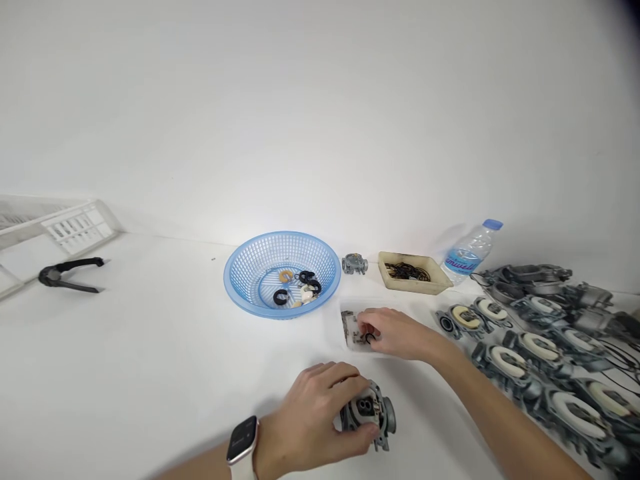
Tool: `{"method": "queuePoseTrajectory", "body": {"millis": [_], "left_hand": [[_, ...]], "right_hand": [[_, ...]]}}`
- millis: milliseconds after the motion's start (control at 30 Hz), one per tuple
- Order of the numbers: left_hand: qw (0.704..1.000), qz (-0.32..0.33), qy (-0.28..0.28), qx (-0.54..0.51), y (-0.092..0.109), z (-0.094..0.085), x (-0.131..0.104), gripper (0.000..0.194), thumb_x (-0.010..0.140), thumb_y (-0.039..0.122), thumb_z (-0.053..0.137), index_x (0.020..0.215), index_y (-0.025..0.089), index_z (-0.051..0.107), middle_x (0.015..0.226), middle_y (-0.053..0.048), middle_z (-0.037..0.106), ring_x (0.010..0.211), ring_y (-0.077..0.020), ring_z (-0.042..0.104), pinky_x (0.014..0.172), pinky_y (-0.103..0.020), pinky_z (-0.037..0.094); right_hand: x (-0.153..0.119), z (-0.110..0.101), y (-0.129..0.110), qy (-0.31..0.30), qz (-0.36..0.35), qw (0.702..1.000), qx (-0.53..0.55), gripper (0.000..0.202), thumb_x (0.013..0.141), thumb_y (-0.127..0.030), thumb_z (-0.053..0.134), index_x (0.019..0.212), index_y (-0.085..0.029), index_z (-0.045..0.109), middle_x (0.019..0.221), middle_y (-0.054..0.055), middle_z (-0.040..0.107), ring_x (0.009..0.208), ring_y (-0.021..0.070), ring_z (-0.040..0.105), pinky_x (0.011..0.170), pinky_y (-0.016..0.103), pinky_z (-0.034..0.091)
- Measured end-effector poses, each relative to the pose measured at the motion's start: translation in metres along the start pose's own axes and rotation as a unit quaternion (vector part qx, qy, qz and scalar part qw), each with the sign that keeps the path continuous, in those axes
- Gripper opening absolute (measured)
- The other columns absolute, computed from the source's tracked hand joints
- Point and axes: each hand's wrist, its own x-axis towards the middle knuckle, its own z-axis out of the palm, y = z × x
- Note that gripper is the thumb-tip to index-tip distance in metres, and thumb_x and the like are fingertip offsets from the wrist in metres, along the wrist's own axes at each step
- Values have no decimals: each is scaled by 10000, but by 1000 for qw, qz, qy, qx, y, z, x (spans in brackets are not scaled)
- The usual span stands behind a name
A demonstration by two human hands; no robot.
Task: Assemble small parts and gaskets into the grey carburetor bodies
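Note:
My left hand (325,413), with a watch on its wrist, is wrapped round a grey metal carburetor (381,415) near the front of the table. Its open underside faces up, showing two round holes. Farther back, my right hand (387,331) dips into a small whitish plastic box (353,343) that holds small metal parts. The fingertips are pinched down among these parts. Beside them shows a thin black ring (370,338); whether the fingers grip it, I cannot tell.
A blue plastic basket (232,293) holds black, white and tan C-shaped floats. Behind are a beige tray (417,287) of dark rings, a lone carburetor (354,263) and a water bottle (473,251). Several carburetors (510,363) crowd the right. Black-handled pliers (57,275) lie left.

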Motion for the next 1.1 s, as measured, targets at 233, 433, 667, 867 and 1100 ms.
{"method": "queuePoseTrajectory", "body": {"millis": [233,433,667,867,1100], "left_hand": [[1000,8,-5,3,1,-3,0,390,839,264,726,1217,231,637,1097,-59,723,912,-230,709,822,-358,591],[1000,19,1,3,1,-4,1,400,842,221,709,1234,226,631,1119,-73,720,940,-232,712,835,-359,601],[999,39,14,20,2,-4,1,383,851,245,700,1229,219,638,1104,-80,730,940,-231,721,842,-358,617],[998,44,16,35,3,-5,2,354,873,287,690,1218,223,644,1094,-80,738,929,-234,730,828,-361,630],[997,55,21,51,4,-6,3,324,887,290,667,1201,215,647,1079,-90,741,932,-238,734,833,-359,636]], "right_hand": [[0,-2,4,-16,1,999,34,245,694,-72,552,874,-232,594,888,12,670,801,209,590,619,263,320],[-1,1,9,-12,4,998,56,215,697,-79,584,851,-223,626,928,30,681,840,221,599,652,269,350],[-3,-2,16,-7,19,997,77,292,686,-36,569,866,-240,676,842,19,695,759,212,619,614,261,353],[-9,-11,16,41,5,997,65,278,732,-52,574,911,-226,699,1013,67,692,890,255,628,701,304,382],[-2,-1,9,17,-65,993,94,380,706,9,547,930,-243,724,891,-3,729,805,193,640,688,259,402]]}}
